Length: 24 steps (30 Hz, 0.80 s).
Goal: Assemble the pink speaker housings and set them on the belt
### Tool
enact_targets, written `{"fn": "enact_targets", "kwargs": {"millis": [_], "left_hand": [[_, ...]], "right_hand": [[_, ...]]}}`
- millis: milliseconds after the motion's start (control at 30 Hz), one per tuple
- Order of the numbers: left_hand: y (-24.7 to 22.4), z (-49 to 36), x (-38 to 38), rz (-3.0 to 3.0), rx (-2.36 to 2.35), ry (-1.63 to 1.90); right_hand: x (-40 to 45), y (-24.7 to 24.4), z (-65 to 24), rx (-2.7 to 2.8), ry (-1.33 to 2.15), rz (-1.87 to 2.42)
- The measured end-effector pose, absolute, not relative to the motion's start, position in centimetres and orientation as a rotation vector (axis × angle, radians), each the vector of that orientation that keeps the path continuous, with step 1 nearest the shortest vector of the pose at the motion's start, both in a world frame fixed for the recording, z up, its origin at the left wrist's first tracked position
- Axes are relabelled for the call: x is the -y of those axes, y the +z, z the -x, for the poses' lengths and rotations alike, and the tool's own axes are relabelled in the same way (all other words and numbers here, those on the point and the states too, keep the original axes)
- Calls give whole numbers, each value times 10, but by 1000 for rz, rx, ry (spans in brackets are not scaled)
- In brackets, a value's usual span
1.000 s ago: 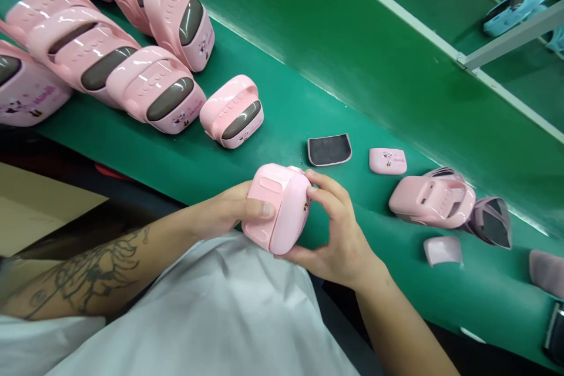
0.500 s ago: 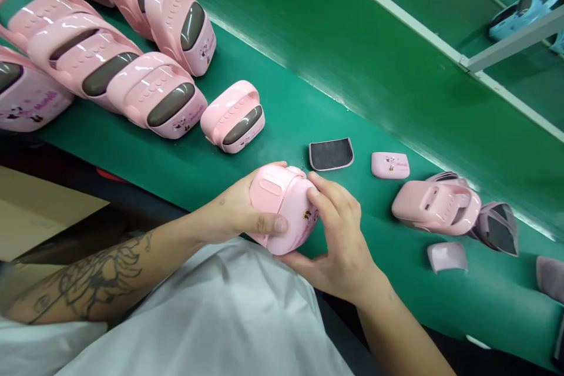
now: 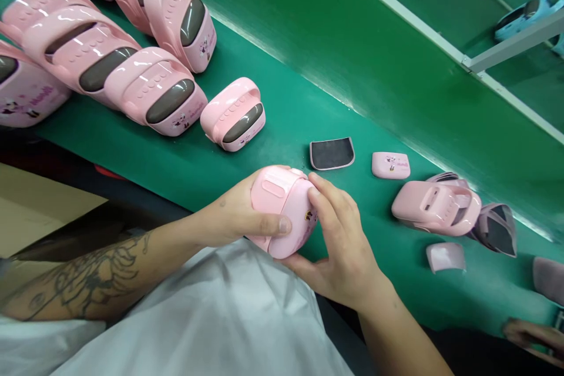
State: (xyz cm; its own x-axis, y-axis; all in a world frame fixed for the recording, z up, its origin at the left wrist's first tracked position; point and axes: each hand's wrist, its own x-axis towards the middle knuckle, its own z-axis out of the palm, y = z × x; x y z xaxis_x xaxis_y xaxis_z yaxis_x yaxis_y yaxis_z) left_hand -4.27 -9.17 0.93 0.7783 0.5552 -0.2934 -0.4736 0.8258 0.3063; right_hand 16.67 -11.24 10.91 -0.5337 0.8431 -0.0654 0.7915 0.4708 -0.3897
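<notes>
Seen from the head camera, a pink case (image 3: 297, 202) is held in both hands at the near side of a green bench (image 3: 282, 120), its printed end turned toward the right of the view and its seam and long axis slanting from upper right to lower left. The left hand (image 3: 240, 214) wraps the plain side, thumb pressed flat across the seam, its other fingers mostly hidden; the right hand (image 3: 346, 244) is half curled, fingertips on the upper edge and thumb beneath. A dark-lined shell (image 3: 332, 154) lies just beyond the fingers, a small handled case (image 3: 233, 114) to the upper left. Green surface stretches between the right hand and a pale curved piece (image 3: 446, 257); a green wall (image 3: 352, 59) bounds the far edge.
</notes>
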Motion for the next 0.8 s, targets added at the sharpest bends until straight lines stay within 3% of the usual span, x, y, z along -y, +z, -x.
{"fn": "enact_targets", "kwargs": {"millis": [800], "left_hand": [[13,33,86,-177,-415,499]], "right_hand": [[116,110,-172,2592,629,1542]]}}
